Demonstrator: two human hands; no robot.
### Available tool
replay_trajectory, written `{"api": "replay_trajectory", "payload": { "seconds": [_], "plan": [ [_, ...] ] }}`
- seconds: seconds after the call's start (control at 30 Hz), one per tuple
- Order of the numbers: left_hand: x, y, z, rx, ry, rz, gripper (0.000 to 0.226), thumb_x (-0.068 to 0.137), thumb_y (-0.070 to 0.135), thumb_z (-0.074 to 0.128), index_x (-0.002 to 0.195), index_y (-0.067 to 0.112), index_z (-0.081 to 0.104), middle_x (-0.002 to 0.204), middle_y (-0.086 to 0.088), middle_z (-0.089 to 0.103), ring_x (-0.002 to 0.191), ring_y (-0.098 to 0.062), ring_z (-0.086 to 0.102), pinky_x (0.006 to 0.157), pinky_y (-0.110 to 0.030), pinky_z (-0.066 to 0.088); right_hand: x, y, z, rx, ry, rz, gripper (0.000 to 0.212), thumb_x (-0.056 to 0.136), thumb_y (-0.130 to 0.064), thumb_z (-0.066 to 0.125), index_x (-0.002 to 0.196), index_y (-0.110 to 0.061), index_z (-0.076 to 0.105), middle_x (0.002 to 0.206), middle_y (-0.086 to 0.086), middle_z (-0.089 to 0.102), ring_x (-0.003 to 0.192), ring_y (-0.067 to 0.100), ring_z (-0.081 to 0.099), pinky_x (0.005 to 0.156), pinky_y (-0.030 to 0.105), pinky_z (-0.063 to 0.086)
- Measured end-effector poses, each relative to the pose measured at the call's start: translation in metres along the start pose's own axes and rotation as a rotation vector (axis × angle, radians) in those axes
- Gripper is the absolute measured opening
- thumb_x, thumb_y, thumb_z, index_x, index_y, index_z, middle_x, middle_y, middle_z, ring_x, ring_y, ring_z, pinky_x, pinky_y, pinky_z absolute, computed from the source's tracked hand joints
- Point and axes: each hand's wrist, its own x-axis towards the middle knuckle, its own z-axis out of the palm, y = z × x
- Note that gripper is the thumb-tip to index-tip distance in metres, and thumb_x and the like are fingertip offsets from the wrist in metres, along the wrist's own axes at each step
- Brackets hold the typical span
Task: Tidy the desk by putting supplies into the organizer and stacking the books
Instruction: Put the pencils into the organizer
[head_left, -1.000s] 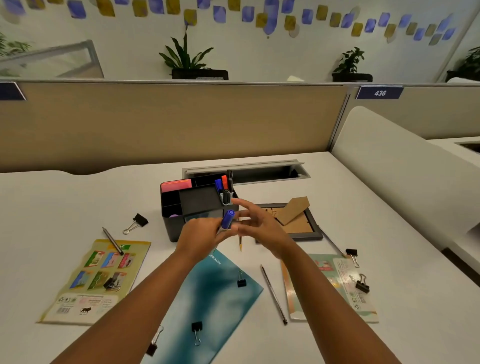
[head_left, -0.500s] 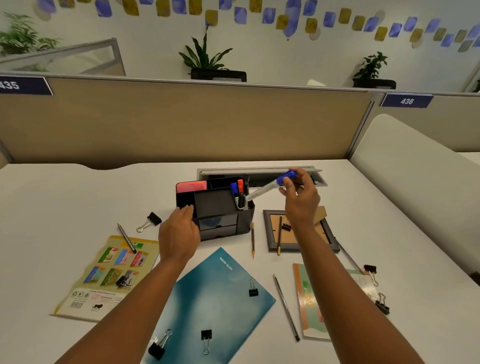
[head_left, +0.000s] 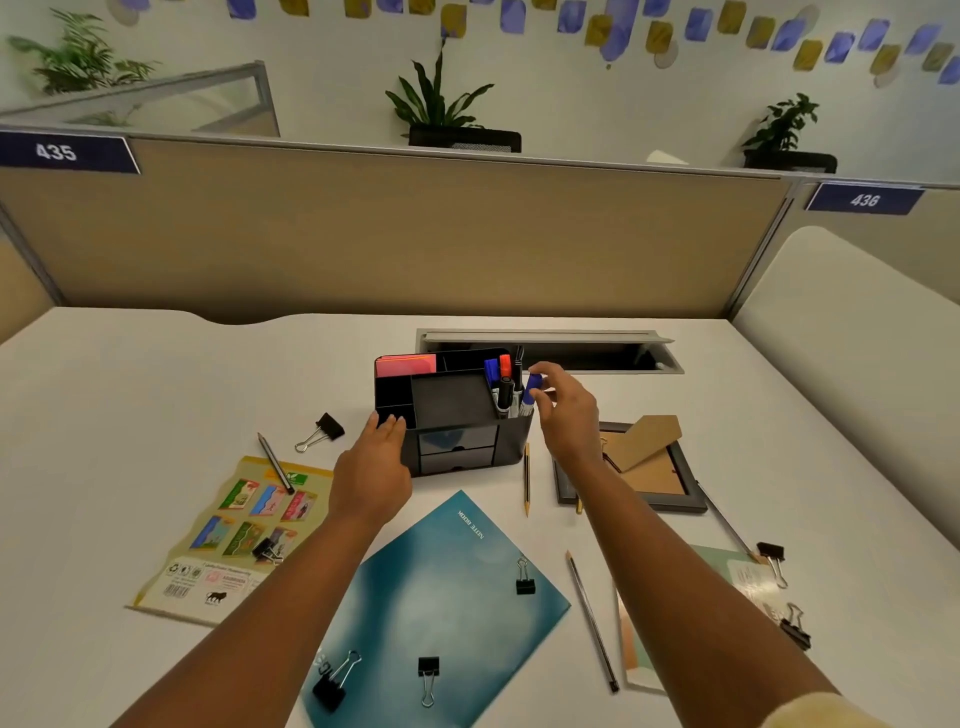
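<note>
A black desk organizer (head_left: 457, 415) stands mid-desk with pink notes and several markers in its right compartment. My right hand (head_left: 566, 410) pinches the blue cap of a marker (head_left: 531, 392) that stands upright in that compartment. My left hand (head_left: 374, 467) rests against the organizer's front left corner, fingers spread. A teal notebook (head_left: 441, 597) lies in front with three binder clips on it. A yellow booklet (head_left: 234, 535) lies to the left, a green-cream book (head_left: 727, 587) to the right. Loose pencils (head_left: 526, 478) (head_left: 592, 623) lie on the desk.
A dark picture frame (head_left: 675, 499) with a cardboard back lies right of the organizer. A binder clip (head_left: 322, 431) and a pencil (head_left: 275, 462) sit at the left; more clips (head_left: 771, 558) at the right. A cable tray slot (head_left: 550, 353) opens behind. A beige partition closes the back.
My right hand swung the blue marker from a raised slant down into the organizer's right compartment, where it now stands upright. My left hand stayed at the organizer's left corner.
</note>
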Motion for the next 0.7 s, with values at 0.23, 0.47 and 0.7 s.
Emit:
{"api": "replay_trajectory", "payload": {
  "seconds": [0.23,0.47,0.7],
  "plan": [
    [-0.001,0.001,-0.001,-0.013,-0.012,-0.006,0.064,0.09,0.006,0.045,0.148,0.016,0.019,0.158,-0.001,0.015,0.147,-0.018,0.012,0.103,-0.032,0.042,0.003,0.016,0.004,-0.303,-0.236,0.078,0.07,0.083,0.014,0.048,0.142,-0.02,0.027,0.138,0.015,0.041,0.122,0.029,0.045,0.096,0.033,0.044],
    [0.0,-0.005,0.004,-0.062,0.005,0.029,0.067,0.09,0.003,0.043,0.149,0.018,0.015,0.159,0.002,0.011,0.147,-0.016,0.007,0.101,-0.028,0.043,-0.005,0.028,0.0,-0.214,-0.136,0.173,0.057,0.087,0.003,0.05,0.139,-0.013,0.032,0.129,0.018,0.049,0.112,0.029,0.051,0.088,0.032,0.046],
    [-0.014,-0.015,0.021,-0.221,0.255,0.151,0.056,0.081,0.001,0.043,0.137,0.005,0.043,0.144,-0.013,0.044,0.133,-0.033,0.043,0.094,-0.048,0.052,-0.056,0.071,0.002,-0.324,-0.049,0.422,0.01,0.081,-0.011,0.065,0.085,-0.003,0.059,0.088,0.015,0.065,0.071,0.02,0.052,0.062,0.027,0.039]
  ]
}}
